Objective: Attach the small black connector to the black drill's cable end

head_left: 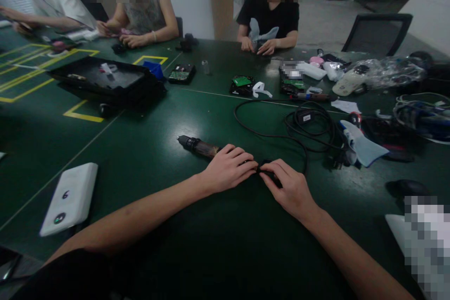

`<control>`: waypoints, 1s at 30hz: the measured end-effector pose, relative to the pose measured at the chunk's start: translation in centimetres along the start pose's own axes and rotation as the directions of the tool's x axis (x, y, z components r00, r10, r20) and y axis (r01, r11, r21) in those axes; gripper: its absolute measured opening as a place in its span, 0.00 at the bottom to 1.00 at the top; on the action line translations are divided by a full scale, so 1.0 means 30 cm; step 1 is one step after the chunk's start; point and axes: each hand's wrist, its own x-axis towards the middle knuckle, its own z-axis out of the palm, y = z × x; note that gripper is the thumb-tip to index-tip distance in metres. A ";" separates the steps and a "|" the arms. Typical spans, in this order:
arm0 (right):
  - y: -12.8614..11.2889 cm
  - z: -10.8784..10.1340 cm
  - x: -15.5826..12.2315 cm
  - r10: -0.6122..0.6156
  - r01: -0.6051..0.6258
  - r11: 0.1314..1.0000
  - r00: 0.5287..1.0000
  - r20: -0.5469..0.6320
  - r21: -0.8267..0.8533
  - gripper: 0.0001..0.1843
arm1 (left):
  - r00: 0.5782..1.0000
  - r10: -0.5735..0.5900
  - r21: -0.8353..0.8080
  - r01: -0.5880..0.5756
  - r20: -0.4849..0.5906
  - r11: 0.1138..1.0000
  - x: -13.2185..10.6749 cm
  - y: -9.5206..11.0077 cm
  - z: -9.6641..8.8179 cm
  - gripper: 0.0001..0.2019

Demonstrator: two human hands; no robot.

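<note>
My left hand (232, 168) is closed over the rear part of a dark electric screwdriver (204, 148), which lies on the green table with its tip pointing left. Close beside it, my right hand (286, 187) pinches a small black cable plug at the screwdriver's back end. The two hands' fingertips nearly meet there, so whether the plug sits inside the socket is hidden. From near the right hand a black cable (305, 159) runs into a loose coil with a small labelled box (306, 117) on it.
A white device marked 6 (73, 197) lies at left. Further back are a black tray (105, 77), several hard drives (242, 84), and a screwdriver (311, 97). Plastic bags (386, 72) and a light blue cloth-like piece (363, 143) clutter the right. Several people sit across the table.
</note>
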 end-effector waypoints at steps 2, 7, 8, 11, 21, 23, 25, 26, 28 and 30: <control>-0.004 0.000 0.001 -0.006 0.006 1.000 1.000 -0.001 -0.010 0.09 | 1.000 -0.005 -0.017 0.005 -0.008 1.000 0.002 -0.002 0.001 0.14; -0.029 0.003 0.003 0.027 -0.027 0.998 1.000 -0.006 -0.061 0.09 | 1.000 -0.025 -0.060 0.025 -0.007 0.998 0.005 0.003 -0.004 0.13; -0.038 0.005 0.003 0.042 -0.043 0.997 0.999 -0.014 -0.070 0.09 | 1.000 -0.027 -0.068 0.026 -0.006 0.997 0.005 0.005 -0.006 0.13; -0.062 0.014 0.006 0.116 -0.120 0.990 0.992 -0.050 -0.080 0.08 | 1.000 -0.028 -0.076 0.028 -0.002 0.997 0.005 0.006 -0.011 0.12; -0.067 0.016 0.016 0.156 -0.157 0.984 0.988 -0.024 -0.085 0.08 | 0.998 -0.051 -0.073 0.053 0.023 0.996 0.014 0.002 -0.012 0.12; -0.066 0.017 0.014 0.161 -0.162 0.982 0.987 -0.014 -0.094 0.08 | 0.999 -0.050 -0.075 0.051 0.022 0.996 0.013 0.003 -0.012 0.12; -0.066 0.019 0.012 0.161 -0.162 0.982 0.987 -0.011 -0.102 0.08 | 0.999 -0.041 -0.078 0.042 0.016 0.996 0.011 0.002 -0.011 0.12; -0.066 0.019 0.012 0.160 -0.161 0.981 0.987 -0.012 -0.107 0.07 | 0.999 -0.036 -0.078 0.036 0.013 0.996 0.011 0.002 -0.010 0.12; -0.066 0.021 0.011 0.155 -0.156 0.981 0.988 -0.014 -0.118 0.07 | 1.000 -0.027 -0.077 0.027 0.009 0.997 0.010 0.001 -0.010 0.11; -0.066 0.023 0.011 0.152 -0.152 0.980 0.988 -0.013 -0.130 0.08 | 1.000 -0.027 -0.076 0.027 0.009 0.997 0.010 0.000 -0.011 0.11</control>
